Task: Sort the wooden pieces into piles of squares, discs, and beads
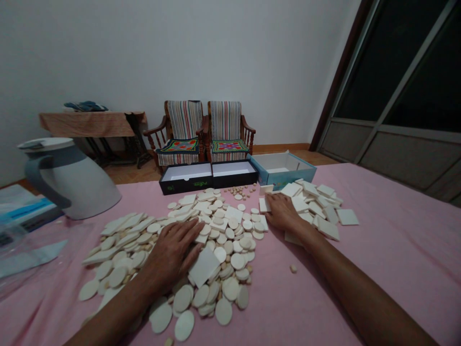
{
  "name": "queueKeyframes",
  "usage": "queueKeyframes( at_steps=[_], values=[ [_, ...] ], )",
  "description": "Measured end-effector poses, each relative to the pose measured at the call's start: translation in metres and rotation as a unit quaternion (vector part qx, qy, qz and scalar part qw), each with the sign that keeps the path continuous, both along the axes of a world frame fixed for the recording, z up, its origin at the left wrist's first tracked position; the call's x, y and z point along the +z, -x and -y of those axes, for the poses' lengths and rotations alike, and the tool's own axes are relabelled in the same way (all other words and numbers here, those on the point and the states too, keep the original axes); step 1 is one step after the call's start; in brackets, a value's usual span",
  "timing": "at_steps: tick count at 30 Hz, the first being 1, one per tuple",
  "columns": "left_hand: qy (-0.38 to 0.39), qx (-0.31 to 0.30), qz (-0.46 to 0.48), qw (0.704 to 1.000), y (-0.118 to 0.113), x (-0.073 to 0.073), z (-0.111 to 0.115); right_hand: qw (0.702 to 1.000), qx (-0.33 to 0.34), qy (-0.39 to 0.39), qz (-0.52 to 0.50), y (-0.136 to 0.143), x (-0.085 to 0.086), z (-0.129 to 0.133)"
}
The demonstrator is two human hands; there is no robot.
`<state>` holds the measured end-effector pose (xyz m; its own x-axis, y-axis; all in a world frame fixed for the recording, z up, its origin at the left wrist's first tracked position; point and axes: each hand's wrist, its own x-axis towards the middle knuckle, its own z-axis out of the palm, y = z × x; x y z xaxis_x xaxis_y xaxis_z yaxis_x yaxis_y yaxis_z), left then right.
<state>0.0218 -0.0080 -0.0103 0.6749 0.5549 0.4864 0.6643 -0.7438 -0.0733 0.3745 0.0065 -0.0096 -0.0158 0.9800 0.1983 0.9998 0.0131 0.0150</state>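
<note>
A wide heap of off-white round discs (237, 261) and square pieces covers the middle of the pink cloth. On this heap rests my left hand (178, 247), its fingers stretched out over the pieces, beside a loose white square (204, 266). My right hand (283, 211) is at the left edge of a separate pile of white square pieces (313, 202). A white square piece (264, 205) shows between its thumb and forefinger; the fingertips are partly hidden.
Behind the heap stand two black box trays (187, 185) and a light-blue box (284, 168). Small beige bits (245, 191) lie before them. A grey-white jug (72, 178) stands left, near clear plastic (29, 254). One small bit (293, 269) lies at right.
</note>
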Motion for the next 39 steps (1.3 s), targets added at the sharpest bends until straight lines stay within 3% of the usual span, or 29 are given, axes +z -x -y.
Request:
queueKeyframes(
  at_steps=[6, 10, 19, 25, 31, 39],
  values=[
    [0.001, 0.005, -0.003, 1.0, 0.003, 0.006, 0.0, 1.0, -0.01, -0.006, 0.002, 0.004, 0.002, 0.002],
    [0.011, 0.001, 0.01, 1.0, 0.004, 0.008, 0.001, 0.998, -0.01, -0.025, -0.049, -0.001, 0.008, 0.004],
    [0.018, 0.003, 0.04, 0.999, 0.003, -0.008, -0.003, 0.973, -0.13, -0.166, -0.091, -0.062, 0.031, 0.009],
    [0.013, 0.005, 0.034, 0.999, 0.002, -0.004, -0.002, 0.993, -0.033, -0.076, -0.085, -0.025, 0.019, 0.007],
    [0.013, 0.007, 0.038, 0.999, 0.002, -0.007, -0.002, 0.993, -0.093, -0.07, 0.002, -0.006, 0.011, 0.008],
    [-0.005, 0.001, 0.03, 1.0, 0.001, -0.005, -0.002, 0.993, -0.096, -0.057, 0.031, 0.006, 0.003, 0.006]
  ],
)
